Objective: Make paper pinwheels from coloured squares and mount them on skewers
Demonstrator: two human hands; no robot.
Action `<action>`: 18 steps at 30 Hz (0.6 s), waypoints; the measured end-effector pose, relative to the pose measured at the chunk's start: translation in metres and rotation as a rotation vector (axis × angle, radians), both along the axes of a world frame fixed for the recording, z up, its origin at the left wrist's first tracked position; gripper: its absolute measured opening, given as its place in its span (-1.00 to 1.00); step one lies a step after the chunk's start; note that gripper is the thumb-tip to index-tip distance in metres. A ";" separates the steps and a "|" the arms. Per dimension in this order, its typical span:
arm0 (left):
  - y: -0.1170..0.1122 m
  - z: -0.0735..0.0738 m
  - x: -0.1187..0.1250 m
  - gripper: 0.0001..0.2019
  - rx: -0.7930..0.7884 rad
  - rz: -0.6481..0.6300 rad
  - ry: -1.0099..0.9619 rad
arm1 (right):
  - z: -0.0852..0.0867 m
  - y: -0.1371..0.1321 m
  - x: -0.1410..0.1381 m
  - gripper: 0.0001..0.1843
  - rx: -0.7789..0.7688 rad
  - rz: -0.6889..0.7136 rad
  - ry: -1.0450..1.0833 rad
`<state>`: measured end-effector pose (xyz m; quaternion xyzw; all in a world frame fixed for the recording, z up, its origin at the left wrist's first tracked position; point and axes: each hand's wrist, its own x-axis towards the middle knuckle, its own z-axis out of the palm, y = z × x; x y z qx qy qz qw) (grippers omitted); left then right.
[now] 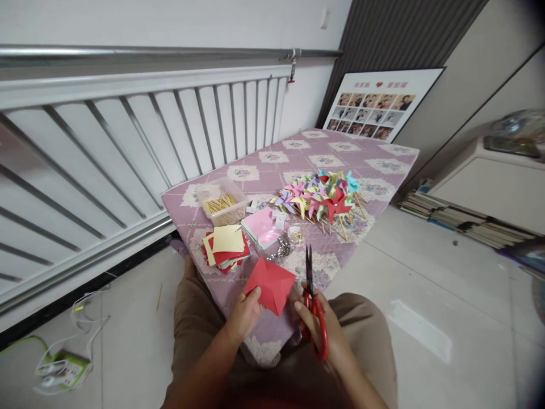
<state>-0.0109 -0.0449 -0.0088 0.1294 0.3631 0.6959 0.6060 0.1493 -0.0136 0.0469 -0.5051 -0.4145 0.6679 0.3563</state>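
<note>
A square of red paper (pixel 272 284), with fold lines running across it, is pinched at its lower left edge by my left hand (pixel 247 311). Right of the paper, my right hand (pixel 320 322) grips red-handled scissors (pixel 309 272). Their dark blades point away from me, nearly together, and do not touch the paper. Beyond the paper lie a stack of yellow and red paper squares (pixel 227 241), a stack topped with pink paper (pixel 266 224) and a bag of small metal pins (pixel 283 248).
Finished paper pinwheels (pixel 323 196) on sticks are heaped at the table's right. A clear plastic box (pixel 223 201) of wooden sticks stands at the left. The purple patterned tablecloth (pixel 293 156) narrows toward my lap. A power strip (pixel 70 368) with cables lies on the floor.
</note>
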 end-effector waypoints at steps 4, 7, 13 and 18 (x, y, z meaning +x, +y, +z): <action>-0.001 0.000 0.000 -0.71 0.044 -0.089 0.005 | 0.000 -0.003 -0.022 -0.33 -0.027 -0.116 0.058; -0.002 0.002 -0.001 -0.72 0.072 -0.141 0.018 | -0.001 -0.006 -0.030 -0.39 -0.044 -0.113 0.099; -0.005 0.010 -0.006 -0.65 0.125 -0.236 -0.023 | 0.003 0.005 -0.022 -0.51 0.006 -0.012 0.071; -0.004 0.007 -0.017 -0.50 0.107 -0.245 -0.155 | 0.013 0.025 0.003 -0.57 0.111 0.304 0.014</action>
